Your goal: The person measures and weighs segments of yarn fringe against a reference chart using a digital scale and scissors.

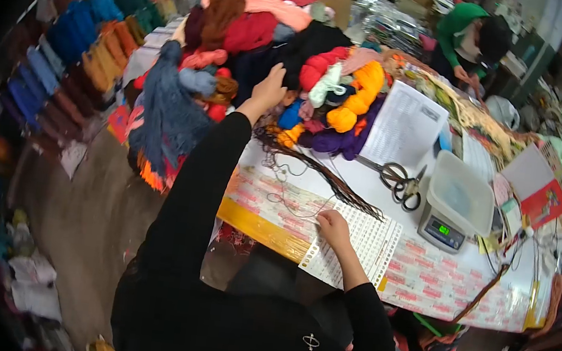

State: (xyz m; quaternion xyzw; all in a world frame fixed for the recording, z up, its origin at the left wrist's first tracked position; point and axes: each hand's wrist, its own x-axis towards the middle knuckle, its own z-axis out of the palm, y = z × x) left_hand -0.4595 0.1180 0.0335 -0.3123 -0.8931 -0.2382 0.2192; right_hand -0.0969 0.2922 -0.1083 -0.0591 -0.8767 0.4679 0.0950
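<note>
My left hand [270, 91] reaches to the yarn pile, its fingers curled beside black yarn [317, 44]; what they hold is too small to tell. Near the table's front edge, my right hand [334, 229] is closed over a white card with rows of print and holes [363, 244]. A thin dark thread [285, 202] loops to its fingertips. Between my hands lies a bundle of long dark strands [335, 183]. Yellow skeins [359, 98] and a slate-blue skein [171, 104] are in the pile.
Scissors [401, 186] lie right of the strands, beside a scale [442, 233] bearing a clear tub [460, 192]. A printed sheet [405, 124] leans on the yarn. A person in green [458, 33] works at the back right. Coloured skeins [80, 24] hang at left.
</note>
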